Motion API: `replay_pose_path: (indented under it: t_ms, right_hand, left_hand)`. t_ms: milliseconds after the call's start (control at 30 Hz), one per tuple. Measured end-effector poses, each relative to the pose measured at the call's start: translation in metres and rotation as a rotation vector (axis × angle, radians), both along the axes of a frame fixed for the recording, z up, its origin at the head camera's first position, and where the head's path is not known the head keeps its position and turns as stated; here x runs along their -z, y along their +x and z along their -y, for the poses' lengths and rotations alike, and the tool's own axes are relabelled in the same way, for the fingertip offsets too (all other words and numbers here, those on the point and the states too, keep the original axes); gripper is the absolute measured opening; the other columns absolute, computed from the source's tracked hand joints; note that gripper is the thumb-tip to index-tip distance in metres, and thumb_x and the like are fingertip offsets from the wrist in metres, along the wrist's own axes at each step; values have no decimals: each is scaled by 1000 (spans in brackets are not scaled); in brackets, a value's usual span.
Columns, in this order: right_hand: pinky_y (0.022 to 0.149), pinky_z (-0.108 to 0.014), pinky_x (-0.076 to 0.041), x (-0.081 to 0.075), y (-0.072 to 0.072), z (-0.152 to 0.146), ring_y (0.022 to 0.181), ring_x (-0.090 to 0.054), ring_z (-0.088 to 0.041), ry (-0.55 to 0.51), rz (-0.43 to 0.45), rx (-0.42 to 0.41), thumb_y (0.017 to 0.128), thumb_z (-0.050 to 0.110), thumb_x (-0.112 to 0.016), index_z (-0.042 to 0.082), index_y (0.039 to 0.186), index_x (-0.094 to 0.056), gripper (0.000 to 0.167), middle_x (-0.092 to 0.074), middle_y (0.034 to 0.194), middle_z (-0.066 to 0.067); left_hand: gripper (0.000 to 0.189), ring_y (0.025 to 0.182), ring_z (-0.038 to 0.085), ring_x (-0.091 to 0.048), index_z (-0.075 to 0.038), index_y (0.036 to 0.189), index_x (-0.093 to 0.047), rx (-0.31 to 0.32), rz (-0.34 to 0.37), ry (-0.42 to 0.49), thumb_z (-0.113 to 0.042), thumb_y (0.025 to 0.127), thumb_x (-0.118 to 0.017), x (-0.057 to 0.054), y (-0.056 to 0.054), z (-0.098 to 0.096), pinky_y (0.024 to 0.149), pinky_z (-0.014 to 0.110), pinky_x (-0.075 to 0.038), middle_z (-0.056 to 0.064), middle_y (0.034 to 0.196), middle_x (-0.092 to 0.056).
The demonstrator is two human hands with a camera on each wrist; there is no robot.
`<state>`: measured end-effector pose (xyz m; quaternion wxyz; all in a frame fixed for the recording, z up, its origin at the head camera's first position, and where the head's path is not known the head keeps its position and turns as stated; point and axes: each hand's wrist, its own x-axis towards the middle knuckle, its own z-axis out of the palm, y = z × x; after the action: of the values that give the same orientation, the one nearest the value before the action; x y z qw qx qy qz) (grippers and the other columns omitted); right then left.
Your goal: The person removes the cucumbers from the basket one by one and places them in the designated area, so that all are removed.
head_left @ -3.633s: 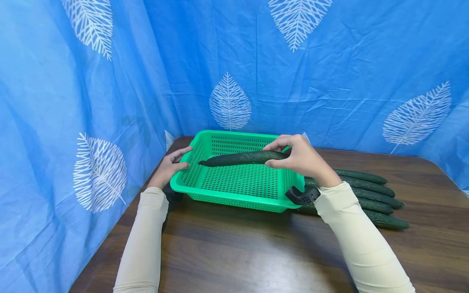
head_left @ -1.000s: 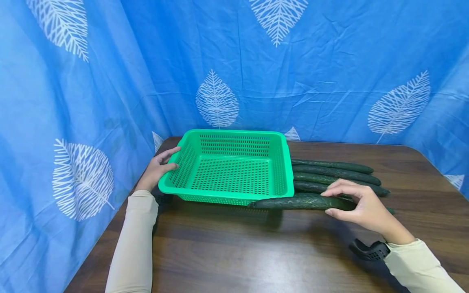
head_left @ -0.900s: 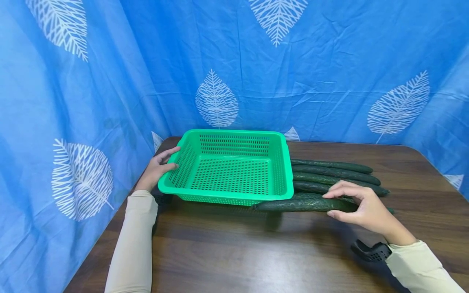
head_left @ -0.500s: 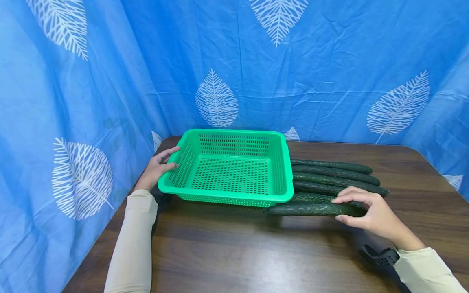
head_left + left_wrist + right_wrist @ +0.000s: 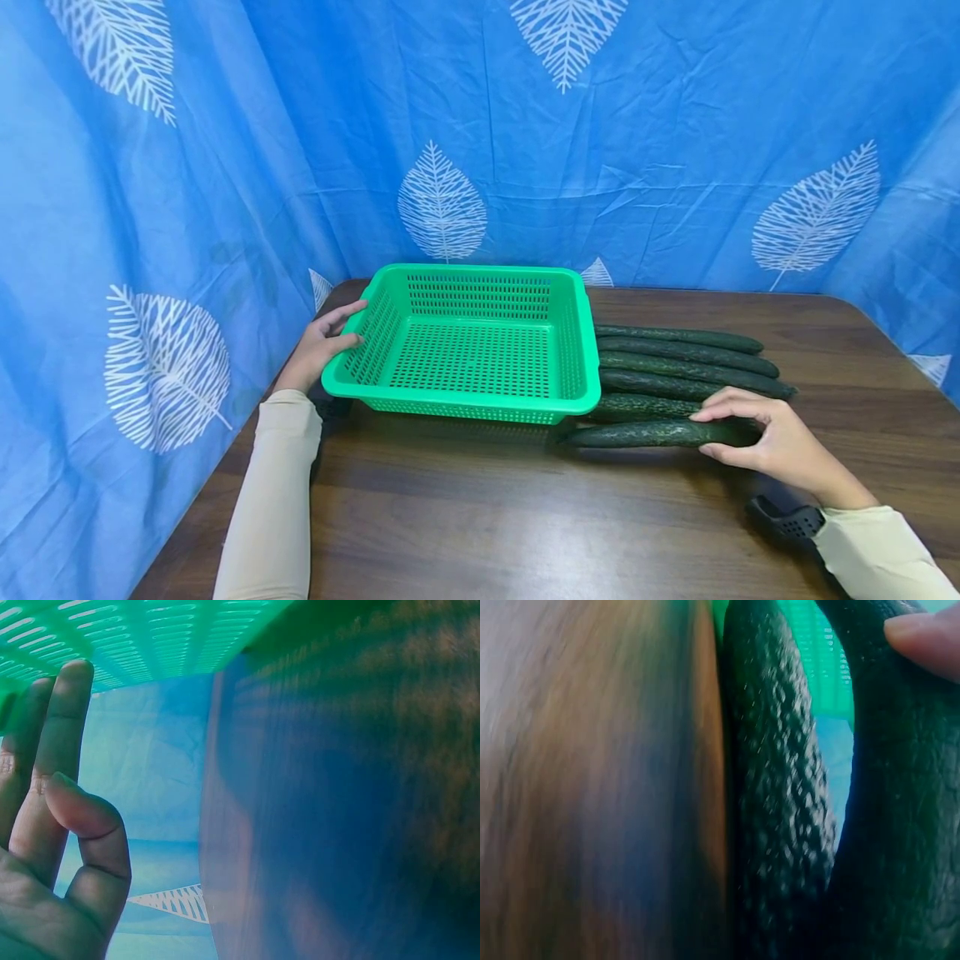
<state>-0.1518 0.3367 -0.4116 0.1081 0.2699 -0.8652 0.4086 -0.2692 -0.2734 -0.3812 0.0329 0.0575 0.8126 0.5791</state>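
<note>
In the head view my right hand (image 5: 776, 437) pinches a long dark green cucumber (image 5: 652, 433) near its right end, thumb in front and fingers behind. It lies low over the table, at the front of a row of several more cucumbers (image 5: 690, 356). A fingertip (image 5: 922, 641) presses the held cucumber (image 5: 900, 795) in the right wrist view, with a bumpy cucumber (image 5: 776, 772) beside it. My left hand (image 5: 318, 354) grips the left rim of a green slotted plastic basket (image 5: 465, 404). The left wrist view shows that hand (image 5: 56, 847) with fingertips up at the basket wall (image 5: 165, 637).
The basket overlaps the left ends of the row in the head view. All of this is on a brown wooden table (image 5: 487, 517). A blue curtain (image 5: 675, 150) with white leaf prints hangs behind and along the left side.
My right hand has carried the cucumber out from over the basket, rightward and toward me, then lower, to the front of the row. My left hand stays on the basket rim.
</note>
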Motion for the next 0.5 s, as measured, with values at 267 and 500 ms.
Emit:
replay_pose_path:
  t_ms: [267,500]
  right_hand:
    - [87,-9,-44,7,-3,-8,107,-59,5,27,10,65,76,-11,-91,13,111,-85,43,-71,112,14]
    - [82,-8,-44,11,-7,-10,102,-58,8,101,-56,97,70,-8,-95,16,108,-85,46,-71,108,17]
  left_hand:
    - [70,159,34,-32,-11,169,-40,6,-5,-6,-7,102,-60,1,-2,0,103,33,-46,17,173,-36]
    - [70,163,35,-23,-10,169,-39,11,-10,-14,-8,103,-60,1,-2,1,117,49,-38,15,176,-29]
